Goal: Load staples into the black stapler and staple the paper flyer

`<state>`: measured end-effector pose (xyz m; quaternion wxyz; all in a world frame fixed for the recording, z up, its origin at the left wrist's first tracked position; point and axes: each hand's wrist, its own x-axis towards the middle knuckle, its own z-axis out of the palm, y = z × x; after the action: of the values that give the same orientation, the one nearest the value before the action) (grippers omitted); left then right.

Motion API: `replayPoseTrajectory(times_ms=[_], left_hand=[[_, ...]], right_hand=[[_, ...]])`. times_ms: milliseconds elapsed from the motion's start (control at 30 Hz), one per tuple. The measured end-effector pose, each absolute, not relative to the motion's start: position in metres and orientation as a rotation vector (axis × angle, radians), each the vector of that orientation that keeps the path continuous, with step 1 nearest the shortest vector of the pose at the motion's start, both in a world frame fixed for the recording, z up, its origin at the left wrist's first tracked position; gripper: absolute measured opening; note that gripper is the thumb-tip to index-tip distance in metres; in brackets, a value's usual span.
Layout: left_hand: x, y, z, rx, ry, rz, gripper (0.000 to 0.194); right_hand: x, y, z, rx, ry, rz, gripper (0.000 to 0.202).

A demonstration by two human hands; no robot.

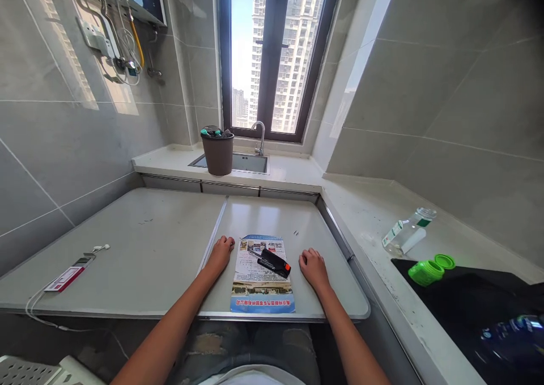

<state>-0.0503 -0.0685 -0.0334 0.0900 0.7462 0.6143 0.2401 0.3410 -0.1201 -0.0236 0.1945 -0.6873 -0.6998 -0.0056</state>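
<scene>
My left hand [221,252] rests on the pale tabletop [170,237], just left of a printed leaflet [262,301]. Its fingers are curled in, with nothing visible in them. On the leaflet lies a black folding tool [274,262] with an orange end at the lower right and a slim metal shaft pointing to the upper left. To the right of the leaflet, my right hand [314,267] also lies on the tabletop, fingers curled and apparently holding nothing. Neither hand touches the tool. Two tiny metal pieces [296,233] lie beyond the leaflet's right edge.
A brown bucket [218,157] stands by the sink [250,163] at the back. On the left lie a red-and-white box [64,279] and a white cable [32,305]. On the right counter are a clear bottle [403,235] and an open green container [425,273].
</scene>
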Motion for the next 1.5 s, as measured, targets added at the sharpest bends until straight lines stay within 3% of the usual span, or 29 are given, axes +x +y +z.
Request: replayPoseTrajectory(times_ms=[233, 533, 633, 700, 1067, 1500], left_hand=[[-0.049, -0.091, -0.039, 2.2, 1.815, 0.849, 0.018], [-0.047, -0.107, -0.016, 2.127, 1.662, 0.785, 0.017], [-0.045, -0.112, -0.01, 2.164, 1.731, 0.721, 0.028], [-0.044, -0.114, -0.009, 2.17, 1.751, 0.738, 0.034], [-0.045, -0.113, -0.016, 2.29, 1.756, 0.69, 0.039], [-0.043, -0.111, -0.014, 2.146, 1.566, 1.178, 0.027]], right_hand=[[0.342, -0.121, -0.021, -1.846, -1.923, 0.07, 0.026], [0.303, -0.124, 0.024, -1.031, -2.086, 0.564, 0.03], [0.282, -0.131, 0.015, -1.055, -2.145, 0.582, 0.055], [0.274, -0.135, 0.002, -1.13, -2.114, 0.563, 0.062], [0.274, -0.133, -0.012, -1.136, -2.069, 0.529, 0.049], [0.274, -0.134, -0.008, -1.119, -2.033, 0.555, 0.046]])
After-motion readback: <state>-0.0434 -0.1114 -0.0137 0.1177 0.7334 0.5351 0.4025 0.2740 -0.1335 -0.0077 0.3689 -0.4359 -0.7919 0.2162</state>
